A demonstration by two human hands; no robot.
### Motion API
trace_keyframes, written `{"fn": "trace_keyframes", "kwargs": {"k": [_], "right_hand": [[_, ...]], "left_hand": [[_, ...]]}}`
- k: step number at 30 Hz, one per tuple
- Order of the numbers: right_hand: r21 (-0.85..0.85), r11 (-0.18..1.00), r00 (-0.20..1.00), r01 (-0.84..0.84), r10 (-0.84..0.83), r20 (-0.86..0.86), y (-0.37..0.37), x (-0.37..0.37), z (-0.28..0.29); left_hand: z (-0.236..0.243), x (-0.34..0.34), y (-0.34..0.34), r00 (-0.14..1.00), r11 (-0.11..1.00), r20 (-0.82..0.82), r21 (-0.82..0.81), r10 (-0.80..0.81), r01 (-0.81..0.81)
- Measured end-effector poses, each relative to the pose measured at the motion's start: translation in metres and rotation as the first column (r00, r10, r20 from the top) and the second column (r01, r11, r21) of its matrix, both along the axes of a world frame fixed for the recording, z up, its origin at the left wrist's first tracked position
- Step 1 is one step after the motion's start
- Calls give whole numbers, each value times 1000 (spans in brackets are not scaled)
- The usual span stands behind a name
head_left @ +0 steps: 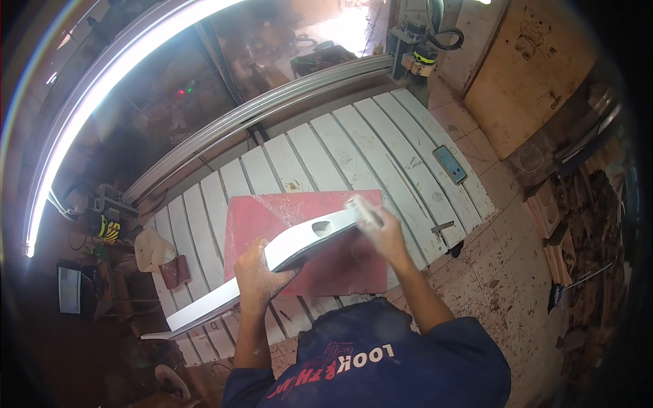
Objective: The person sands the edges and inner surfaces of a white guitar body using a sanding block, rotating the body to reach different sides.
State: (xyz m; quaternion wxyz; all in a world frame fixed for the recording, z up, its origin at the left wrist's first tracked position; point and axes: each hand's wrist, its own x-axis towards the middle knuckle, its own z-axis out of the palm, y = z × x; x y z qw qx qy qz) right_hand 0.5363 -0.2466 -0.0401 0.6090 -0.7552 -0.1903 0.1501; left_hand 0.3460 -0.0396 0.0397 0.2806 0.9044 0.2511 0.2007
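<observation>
My left hand (254, 275) wraps around a long white curved piece (299, 241), which has an oval recess near its far right end. The piece tilts from lower left to upper right, over a flat red board (255, 214). At its upper right end, my right hand (386, 236) grips a small pale block (364, 209), blurred by motion. This block is against or very close to the end of the white piece; exact contact is too smeared to see. Under the board lies a white slatted table (320, 149).
A phone (449, 165) and a small metal tool (443, 226) lie on the table's right side. On the left sit a beige cap (154, 249) and a reddish-brown object (175, 270). A metal rail (272, 93) spans the far side. Wooden pieces (559, 234) are piled at right.
</observation>
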Motion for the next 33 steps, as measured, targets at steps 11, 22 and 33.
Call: {"fn": "trace_keyframes", "kwargs": {"k": [11, 22, 33], "right_hand": [[-25, 990, 956, -136, 138, 260, 18, -23, 51], [-35, 956, 881, -291, 282, 380, 62, -36, 99], [-91, 955, 886, -282, 295, 358, 63, -44, 117]], "left_hand": [[0, 0, 2, 1000, 1000, -25, 22, -13, 14], [-5, 1, 4, 999, 997, 26, 67, -26, 24], [-1, 2, 9, 999, 1000, -52, -13, -15, 14]]}}
